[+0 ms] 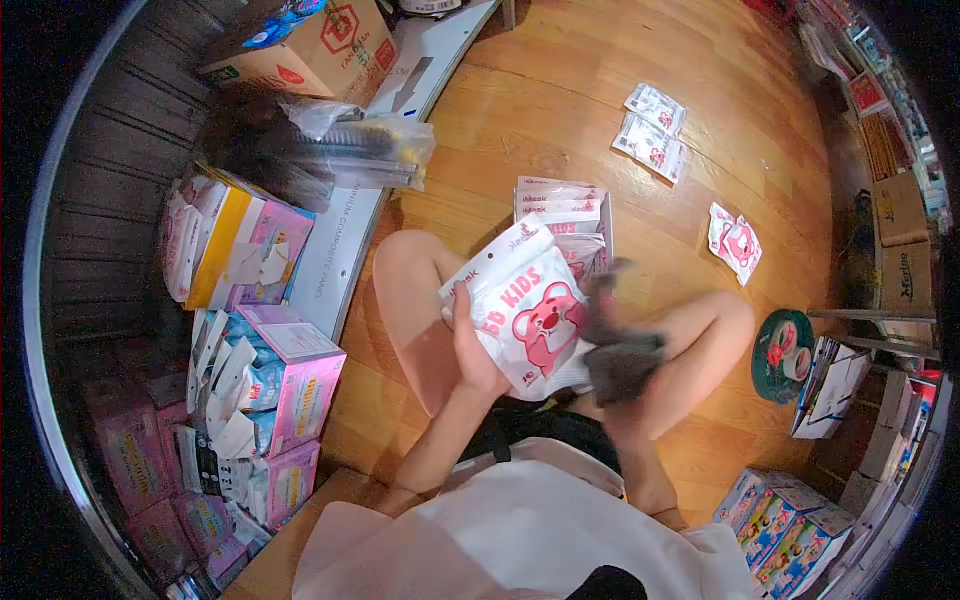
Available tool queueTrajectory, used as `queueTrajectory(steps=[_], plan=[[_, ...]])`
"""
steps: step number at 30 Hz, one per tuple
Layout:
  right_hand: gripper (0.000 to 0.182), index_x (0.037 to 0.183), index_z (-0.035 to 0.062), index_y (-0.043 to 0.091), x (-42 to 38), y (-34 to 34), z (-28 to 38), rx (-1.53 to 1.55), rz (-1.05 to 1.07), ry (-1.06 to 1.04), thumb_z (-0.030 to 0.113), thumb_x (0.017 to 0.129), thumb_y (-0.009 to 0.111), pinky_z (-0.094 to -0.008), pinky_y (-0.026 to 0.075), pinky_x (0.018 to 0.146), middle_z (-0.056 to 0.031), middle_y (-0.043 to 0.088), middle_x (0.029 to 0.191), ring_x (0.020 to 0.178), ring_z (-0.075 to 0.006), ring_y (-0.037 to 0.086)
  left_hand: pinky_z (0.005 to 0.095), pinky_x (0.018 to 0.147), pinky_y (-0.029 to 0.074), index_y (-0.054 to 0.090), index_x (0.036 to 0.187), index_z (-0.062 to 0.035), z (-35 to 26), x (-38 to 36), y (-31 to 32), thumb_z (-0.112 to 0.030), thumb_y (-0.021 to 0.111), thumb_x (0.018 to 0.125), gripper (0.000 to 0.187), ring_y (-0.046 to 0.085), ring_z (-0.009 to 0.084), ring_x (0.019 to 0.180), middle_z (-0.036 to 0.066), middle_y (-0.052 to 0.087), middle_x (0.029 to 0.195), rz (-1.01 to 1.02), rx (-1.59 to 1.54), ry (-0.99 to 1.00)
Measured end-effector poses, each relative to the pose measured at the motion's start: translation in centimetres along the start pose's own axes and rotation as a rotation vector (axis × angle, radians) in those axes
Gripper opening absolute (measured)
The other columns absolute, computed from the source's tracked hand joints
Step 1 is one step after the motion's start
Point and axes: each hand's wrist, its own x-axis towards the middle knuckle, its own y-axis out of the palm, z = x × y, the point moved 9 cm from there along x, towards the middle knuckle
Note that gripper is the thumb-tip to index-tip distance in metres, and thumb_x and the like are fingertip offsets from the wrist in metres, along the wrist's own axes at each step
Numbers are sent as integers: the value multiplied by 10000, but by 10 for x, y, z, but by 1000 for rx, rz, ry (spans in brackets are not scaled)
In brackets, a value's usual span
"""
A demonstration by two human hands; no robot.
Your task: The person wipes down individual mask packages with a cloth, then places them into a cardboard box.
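My left hand (478,362) is closed around the left side of a white face mask pack (532,318) printed with "KIDS" and a pink bear. The edge of another pack shows behind it. My right hand (625,375) is smeared by motion beside the pack's right edge, with a dark grey shape over its fingers; I cannot tell whether it is a glove or something held. Just beyond the pack, between my legs, stands an open box (606,215) of similar pink-and-white packs, partly hidden by the pack.
White packs (652,132) lie on the wooden floor ahead, and a single bear pack (735,243) lies to the right. A green round container (783,356) holds tape rolls near my right knee. Pink boxes of packs (300,375) line the left, below a cardboard carton (310,55). Shelves stand right.
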Motion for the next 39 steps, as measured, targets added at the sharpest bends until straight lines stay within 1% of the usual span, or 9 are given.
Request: queueTrajectory(steps=[6, 12, 16, 24, 27, 31, 34, 37, 39], plan=[[608, 1426, 168, 432, 37, 7, 54, 58, -5, -273, 320, 850, 551, -617, 63, 1120, -142, 273, 1537, 1423, -381, 201, 429, 1096, 329, 361, 1439, -125, 25, -13, 1, -658, 253, 947, 734, 427, 251, 1307, 87, 421, 1444, 342, -336, -82], [622, 1439, 21, 355, 56, 1, 27, 220, -105, 34, 253, 881, 500, -603, 63, 1120, -223, 210, 1539, 1424, -435, 150, 430, 1117, 296, 412, 1408, -128, 20, -12, -12, -659, 264, 944, 720, 420, 238, 1317, 84, 441, 1435, 176, -17, -5], [582, 1440, 10, 356, 24, 30, 52, 232, 87, -42, 228, 907, 436, -577, 57, 1129, -227, 223, 1535, 1426, -422, 169, 434, 1123, 284, 330, 1454, -111, 10, -12, 5, -745, 230, 890, 854, 408, 225, 1321, 86, 384, 1474, 611, -468, -107], [580, 1445, 78, 374, 62, -6, 8, 308, -229, 115, 248, 904, 491, -565, 92, 1134, -152, 266, 1538, 1431, -369, 194, 442, 1151, 221, 215, 1508, -112, 23, -16, -18, -702, 249, 918, 835, 283, 269, 1397, 65, 247, 1550, 301, 32, 19], [568, 1439, 91, 390, 44, 22, 51, 216, 74, -80, 254, 905, 497, -561, 83, 1138, -128, 282, 1537, 1432, -349, 205, 476, 1143, 237, 120, 1522, -144, 25, -31, -40, -549, 284, 975, 701, 206, 265, 1428, 67, 147, 1572, 197, 287, 242], [548, 1429, 145, 422, 54, 15, 33, 134, 12, -54, 262, 902, 519, -565, 78, 1136, -104, 290, 1538, 1428, -328, 222, 463, 1146, 237, 189, 1509, -157, 32, -21, -61, -466, 281, 1014, 591, 259, 259, 1411, 68, 232, 1548, 179, 458, 126], [568, 1442, 139, 398, 67, 7, -1, 165, -126, 111, 267, 903, 524, -579, 100, 1127, -140, 254, 1545, 1424, -377, 200, 460, 1144, 246, 226, 1501, -144, 41, -10, -32, -483, 264, 1013, 595, 303, 273, 1392, 77, 277, 1535, 492, -133, -141], [575, 1449, 118, 378, 58, 14, 10, 186, -65, 114, 273, 913, 516, -588, 108, 1122, -174, 233, 1544, 1414, -432, 178, 431, 1138, 269, 254, 1481, -75, 37, -14, -25, -681, 233, 929, 820, 372, 298, 1349, 124, 327, 1502, 379, -377, -109], [575, 1450, 112, 372, 38, 25, 35, 193, 34, 36, 278, 917, 512, -593, 104, 1120, -173, 230, 1544, 1412, -438, 174, 426, 1136, 273, 256, 1475, -47, 20, -13, -38, -717, 225, 907, 878, 386, 307, 1339, 143, 329, 1497, 62, 26, 54]])
